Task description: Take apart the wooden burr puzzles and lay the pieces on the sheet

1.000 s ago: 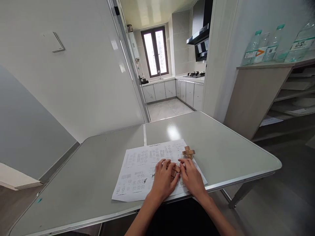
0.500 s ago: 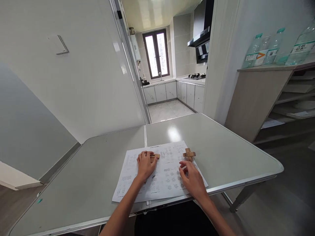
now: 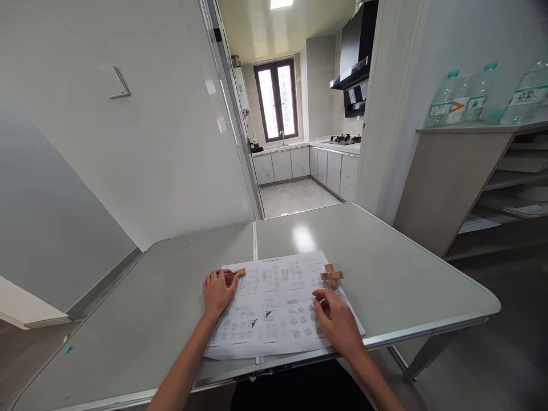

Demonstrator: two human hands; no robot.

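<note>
Two bare hands rest on a printed instruction sheet (image 3: 278,308) that lies near the front edge of a grey folding table (image 3: 171,297). The left hand (image 3: 218,291) sits at the sheet's far left corner. Its fingers are curled in a narrow pinch on one end of a small wooden stick (image 3: 237,273), and the other end pokes out to the right, low over the paper. The right hand (image 3: 338,319) lies palm down on the sheet's right side, fingers half curled with the thumb drawn toward the forefinger. Nothing shows in it, but with the palm turned down I cannot tell whether it covers anything small.

Just beyond the right hand's fingertips, at the sheet's far right corner, stands a wooden cross-shaped puzzle block (image 3: 331,275), already interlocked from several sticks and touched by neither hand. The stick and the block are well apart, with the sheet's rows of diagrams between them. By the look of it, part of the wooden puzzle is joined while at least this one stick remains loose.

Water bottles (image 3: 454,97) stand on a shelf unit (image 3: 449,171) to the right, and a kitchen opens behind the table.
</note>
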